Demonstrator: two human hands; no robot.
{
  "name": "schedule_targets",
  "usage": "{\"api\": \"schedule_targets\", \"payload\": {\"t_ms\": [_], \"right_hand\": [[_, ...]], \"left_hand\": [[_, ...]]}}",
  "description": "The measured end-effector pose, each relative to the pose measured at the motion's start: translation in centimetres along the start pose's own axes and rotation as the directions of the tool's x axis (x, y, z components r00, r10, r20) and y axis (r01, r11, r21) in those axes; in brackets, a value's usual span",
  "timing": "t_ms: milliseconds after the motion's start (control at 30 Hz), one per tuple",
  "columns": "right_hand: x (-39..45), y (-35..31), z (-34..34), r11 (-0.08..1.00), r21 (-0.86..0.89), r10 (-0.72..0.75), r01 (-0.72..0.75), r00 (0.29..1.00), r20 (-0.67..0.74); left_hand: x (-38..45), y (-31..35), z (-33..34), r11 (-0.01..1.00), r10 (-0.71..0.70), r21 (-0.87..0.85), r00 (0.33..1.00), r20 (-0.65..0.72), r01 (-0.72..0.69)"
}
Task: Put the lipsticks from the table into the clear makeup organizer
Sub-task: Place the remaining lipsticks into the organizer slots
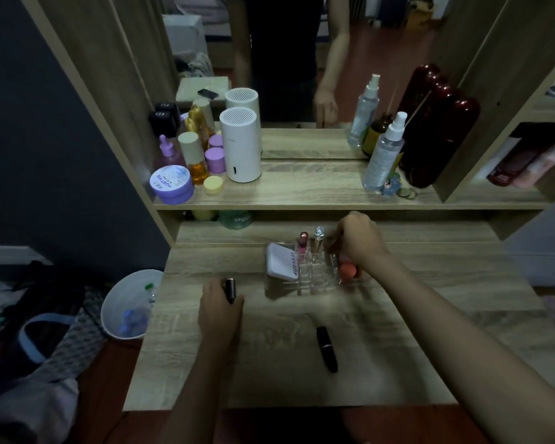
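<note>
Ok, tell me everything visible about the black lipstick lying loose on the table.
The black lipstick is a slim, dark, glossy tube, capped as far as can be seen, with a faint band partway along it. It lies flat on the wooden table, nearly pointing away from the person, tilted slightly. Neither hand touches it; it sits apart, nearer the person than the clear makeup organizer.

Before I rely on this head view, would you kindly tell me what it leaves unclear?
- Right hand: its fingers are curled over the back of the clear plastic makeup organizer, so whatever it holds is hidden.
- Organizer compartments: transparent walls blur in dim light, so their count is unreadable.
- Dark metallic lipstick tube: the left hand covers its lower part.
- Green jar: cut off by the wooden shelf above.
</note>
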State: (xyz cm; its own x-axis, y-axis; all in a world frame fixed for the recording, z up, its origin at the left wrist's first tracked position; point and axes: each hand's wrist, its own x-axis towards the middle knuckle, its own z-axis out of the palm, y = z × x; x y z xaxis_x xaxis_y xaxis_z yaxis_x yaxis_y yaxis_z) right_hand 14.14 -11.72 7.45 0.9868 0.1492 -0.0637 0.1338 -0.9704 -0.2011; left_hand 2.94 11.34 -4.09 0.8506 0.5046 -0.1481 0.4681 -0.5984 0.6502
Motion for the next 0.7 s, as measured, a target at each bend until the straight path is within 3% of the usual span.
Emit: {"api": "schedule_targets", "payload": {"t_ms": [300, 467, 700], "right_hand": [[1.2, -0.2, 2.0, 0.996, -0.071, -0.057, 0.062, 0.996, 0.071], [1.2, -0.2, 2.6, 0.996, -0.058, -0.061, 0.068, 0.992, 0.107], [0.6, 0.7, 2.0, 0.997, 0.021, -0.082, 0.081, 0.991, 0.103]], "left_hand": [[0.6, -1.3, -0.7, 0.988, 0.121, -0.097, 0.992, 0.031, -0.117], [-0.7, -0.4, -0.1, 0.958, 0.218, -0.204, 0.974, 0.062, -0.202], [-1.5, 2.3, 0.0, 0.918, 0.357, -0.191, 0.934, 0.016, -0.347]]}}
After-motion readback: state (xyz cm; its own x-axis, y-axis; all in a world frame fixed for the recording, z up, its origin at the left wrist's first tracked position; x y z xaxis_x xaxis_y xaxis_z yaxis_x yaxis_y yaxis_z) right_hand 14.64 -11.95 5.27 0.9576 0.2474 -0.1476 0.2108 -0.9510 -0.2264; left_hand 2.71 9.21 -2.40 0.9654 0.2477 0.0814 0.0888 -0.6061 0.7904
